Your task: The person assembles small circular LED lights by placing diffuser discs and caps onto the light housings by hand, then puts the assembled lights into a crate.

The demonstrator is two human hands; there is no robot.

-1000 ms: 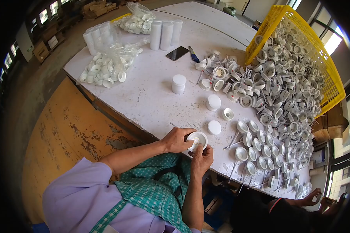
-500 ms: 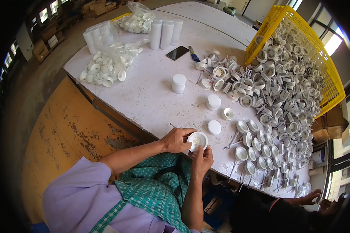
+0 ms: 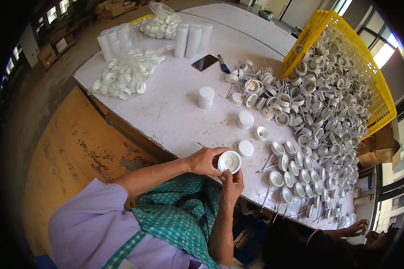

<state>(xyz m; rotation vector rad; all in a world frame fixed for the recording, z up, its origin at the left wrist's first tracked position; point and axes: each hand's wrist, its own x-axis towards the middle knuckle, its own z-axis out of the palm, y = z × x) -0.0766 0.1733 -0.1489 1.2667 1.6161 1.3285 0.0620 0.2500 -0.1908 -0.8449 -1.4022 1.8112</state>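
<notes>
A round white downlight (image 3: 229, 162), its speckled LED board visible inside the rim, is held over the table's front edge, its open face up. My left hand (image 3: 205, 161) is closed around its left side. From below, my right hand (image 3: 231, 183) is closed on its lower rim, the thumb at the edge. Just right of my hands lie a white disc (image 3: 245, 148) and a small white ring-shaped part (image 3: 261, 133). Farther back stand short stacks of white discs (image 3: 245, 119) (image 3: 206, 97).
Rows of white downlights (image 3: 276, 179) with wires lie at right, before a heap spilling from a tipped yellow crate (image 3: 377, 85). Bagged white cups (image 3: 119, 80), wrapped white cylinders (image 3: 194, 40), a phone (image 3: 205, 62) and a knife (image 3: 223, 65) lie farther back. A co-worker's hand (image 3: 355, 227) shows lower right.
My left fingers have shifted from the downlight's inner rim to its outer side, and my right thumb has drawn back to the edge. The camera view has shifted slightly.
</notes>
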